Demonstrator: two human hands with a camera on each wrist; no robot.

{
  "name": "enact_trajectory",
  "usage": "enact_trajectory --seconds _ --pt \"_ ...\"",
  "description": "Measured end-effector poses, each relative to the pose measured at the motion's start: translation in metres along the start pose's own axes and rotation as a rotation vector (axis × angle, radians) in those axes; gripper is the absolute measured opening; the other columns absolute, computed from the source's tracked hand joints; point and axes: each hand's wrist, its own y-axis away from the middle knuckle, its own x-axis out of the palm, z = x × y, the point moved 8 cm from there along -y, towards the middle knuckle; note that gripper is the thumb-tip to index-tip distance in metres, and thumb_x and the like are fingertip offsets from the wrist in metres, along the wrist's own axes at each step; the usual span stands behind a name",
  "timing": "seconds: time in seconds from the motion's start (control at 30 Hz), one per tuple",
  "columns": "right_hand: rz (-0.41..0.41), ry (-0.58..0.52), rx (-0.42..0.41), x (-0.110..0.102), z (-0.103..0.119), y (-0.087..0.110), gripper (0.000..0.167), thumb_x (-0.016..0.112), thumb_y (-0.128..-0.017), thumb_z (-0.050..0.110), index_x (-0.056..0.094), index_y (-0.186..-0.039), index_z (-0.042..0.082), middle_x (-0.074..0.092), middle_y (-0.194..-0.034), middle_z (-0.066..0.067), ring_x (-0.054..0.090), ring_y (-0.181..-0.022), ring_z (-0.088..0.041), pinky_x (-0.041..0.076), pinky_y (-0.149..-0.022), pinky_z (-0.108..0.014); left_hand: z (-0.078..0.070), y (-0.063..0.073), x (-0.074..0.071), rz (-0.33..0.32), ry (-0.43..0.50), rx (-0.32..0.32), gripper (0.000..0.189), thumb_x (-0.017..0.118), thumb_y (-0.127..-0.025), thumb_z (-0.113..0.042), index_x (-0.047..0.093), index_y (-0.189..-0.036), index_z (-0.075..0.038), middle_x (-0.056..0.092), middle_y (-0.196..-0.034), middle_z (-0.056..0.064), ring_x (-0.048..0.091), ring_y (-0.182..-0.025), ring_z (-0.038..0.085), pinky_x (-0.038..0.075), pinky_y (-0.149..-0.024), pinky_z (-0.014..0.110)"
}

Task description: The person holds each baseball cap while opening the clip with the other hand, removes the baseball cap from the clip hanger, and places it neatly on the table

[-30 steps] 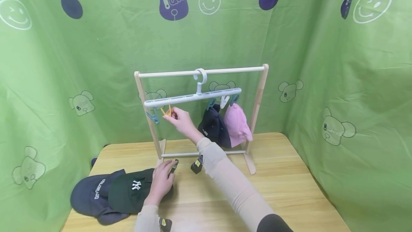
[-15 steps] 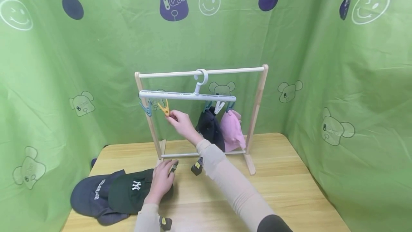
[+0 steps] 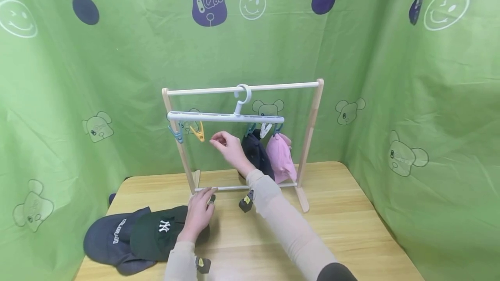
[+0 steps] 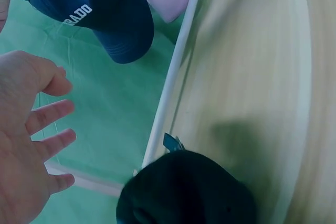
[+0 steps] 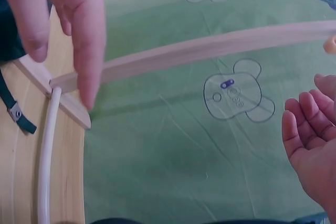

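Observation:
My right hand, empty with its fingers loosely bent, hovers just right of a yellow clothespin on a pale blue clip hanger. A blue clothespin hangs at the hanger's left end. On its right half, clothespins hold a navy cap and a pink cap, with a white clothespin between. Low at the left, my left hand hovers beside a dark green cap, its fingers spread in the left wrist view. The cap's buckled strap sticks out in the right wrist view.
The hanger hooks over the top bar of a wooden rack on a wooden table. A second navy cap lies under the green one at the table's left. Green printed curtains close in the back and sides.
My right hand has let go of the yellow clothespin and drawn back to the right. The hanger, first tilted and swung, now hangs nearly level. My left hand has shifted up slightly.

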Motion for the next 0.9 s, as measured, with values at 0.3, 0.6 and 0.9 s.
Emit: enact_trajectory --seconds 0.3,0.6,0.9 --pt "-0.052 -0.016 0.027 -0.023 -0.014 0.005 0.022 0.068 -0.091 0.024 0.068 -0.101 0.005 0.071 -0.091 -0.01 0.064 -0.081 -0.016 0.054 -0.076 -0.023 -0.011 -0.014 0.002 -0.001 0.034 0.022 0.042 0.063 -0.088 -0.008 0.061 -0.13 -0.011 0.061 -0.131 0.018 0.056 -0.122 0.039 0.041 -0.102 0.06" --pt "-0.102 0.007 0.023 -0.047 -0.018 0.007 0.022 0.068 -0.091 0.027 0.068 -0.101 0.007 0.071 -0.09 -0.008 0.063 -0.08 -0.015 0.052 -0.074 -0.022 -0.016 -0.03 0.005 0.003 0.071 -0.022 0.045 0.064 -0.092 -0.021 0.056 -0.136 -0.014 0.057 -0.137 0.018 0.052 -0.125 0.042 0.039 -0.105 0.061" --pt "-0.137 -0.047 0.053 -0.073 -0.021 0.011 0.024 0.068 -0.091 0.023 0.066 -0.103 0.003 0.068 -0.092 -0.012 0.06 -0.083 -0.016 0.052 -0.077 -0.021 -0.027 -0.046 0.011 0.054 0.132 -0.057 0.052 0.063 -0.093 -0.029 0.049 -0.141 -0.014 0.051 -0.143 0.016 0.047 -0.131 0.039 0.033 -0.112 0.058"
